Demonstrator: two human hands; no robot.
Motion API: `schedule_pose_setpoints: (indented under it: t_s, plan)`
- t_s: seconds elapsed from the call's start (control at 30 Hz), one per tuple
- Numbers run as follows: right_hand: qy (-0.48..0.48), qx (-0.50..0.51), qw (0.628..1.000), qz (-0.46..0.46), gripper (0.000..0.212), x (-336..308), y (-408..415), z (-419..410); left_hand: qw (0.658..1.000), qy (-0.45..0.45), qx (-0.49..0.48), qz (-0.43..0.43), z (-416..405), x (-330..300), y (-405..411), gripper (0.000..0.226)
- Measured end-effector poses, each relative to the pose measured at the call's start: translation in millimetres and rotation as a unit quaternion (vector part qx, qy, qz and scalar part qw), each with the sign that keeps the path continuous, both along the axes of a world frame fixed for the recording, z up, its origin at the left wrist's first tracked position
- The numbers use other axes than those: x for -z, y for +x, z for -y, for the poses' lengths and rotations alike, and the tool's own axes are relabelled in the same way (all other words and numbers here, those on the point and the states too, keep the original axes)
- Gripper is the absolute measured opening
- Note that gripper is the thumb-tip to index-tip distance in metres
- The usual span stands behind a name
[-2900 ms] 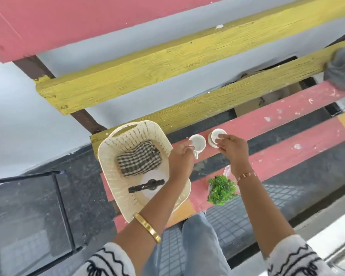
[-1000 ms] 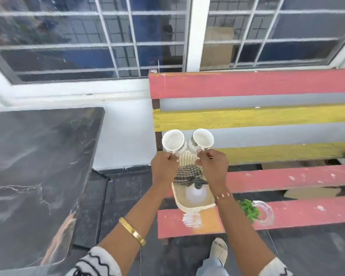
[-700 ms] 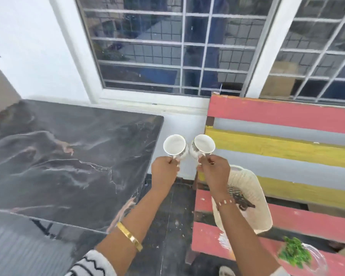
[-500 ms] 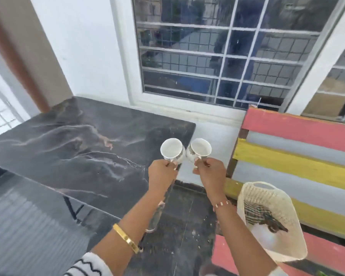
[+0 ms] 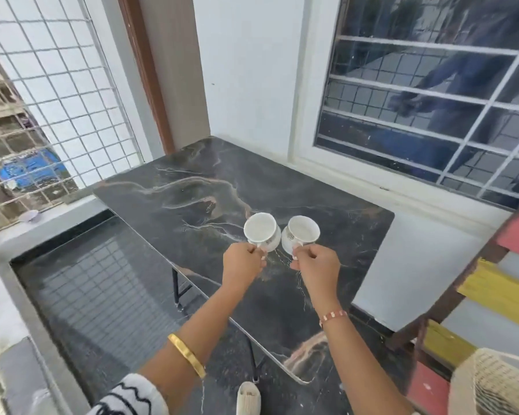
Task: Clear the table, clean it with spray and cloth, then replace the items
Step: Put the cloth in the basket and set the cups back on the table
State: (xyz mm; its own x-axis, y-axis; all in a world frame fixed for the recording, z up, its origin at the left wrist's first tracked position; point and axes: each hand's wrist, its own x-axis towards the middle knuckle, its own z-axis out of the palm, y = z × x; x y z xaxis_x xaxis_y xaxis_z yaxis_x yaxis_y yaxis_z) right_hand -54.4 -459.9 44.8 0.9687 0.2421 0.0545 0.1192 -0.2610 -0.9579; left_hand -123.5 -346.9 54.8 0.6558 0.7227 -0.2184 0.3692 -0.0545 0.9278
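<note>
Since the earlier frames the view has turned away from the coloured bench, which now shows only at the right edge, and both cups have come over the dark marble table (image 5: 192,187). Each of the hands has its fingers curled round a cup handle: the left hand (image 5: 242,265) pinches the handle of the left cup (image 5: 260,231), and the right hand (image 5: 315,266) does the same with the right cup (image 5: 300,235). Both cups are upright with mouths up, side by side and very near each other; I cannot tell if they touch. They seem to hang a little above the table top at the centre of the frame, not yet set down. Holding by the handles keeps them level and lets both go down together. I judge this is the replacing part of the task, since the table top looks bare and shiny. At the lower right corner the woven basket (image 5: 489,381) waits on the bench (image 5: 492,298), probably with other items to bring back.
</note>
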Motion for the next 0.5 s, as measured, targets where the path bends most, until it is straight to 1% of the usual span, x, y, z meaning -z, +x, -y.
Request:
schedule_pose_setpoints:
  t_s: [0.2, 0.33, 0.43, 0.5]
  plan:
    - [-0.006, 0.008, 0.999, -0.036, 0.029, 23.8, 19.8, -73.7, 1.0, -0.025, -0.003, -0.008, -75.2, 18.7, 24.9, 0.03]
    - [-0.018, 0.018, 0.998, -0.064, 0.03, 30.9, 31.3, -126.5, 0.999, -0.029, 0.001, -0.036, -128.3, 25.6, 40.5, 0.03]
    - [-0.032, 0.016, 0.998, -0.056, 0.034, 30.5, 38.2, -161.7, 0.999, -0.019, 0.01, -0.032, -166.2, 26.2, 48.3, 0.032]
    - [-0.037, 0.015, 0.998, -0.045, 0.031, 28.5, 39.5, -181.2, 0.999, -0.023, 0.011, -0.031, -188.8, 27.2, 52.3, 0.032]
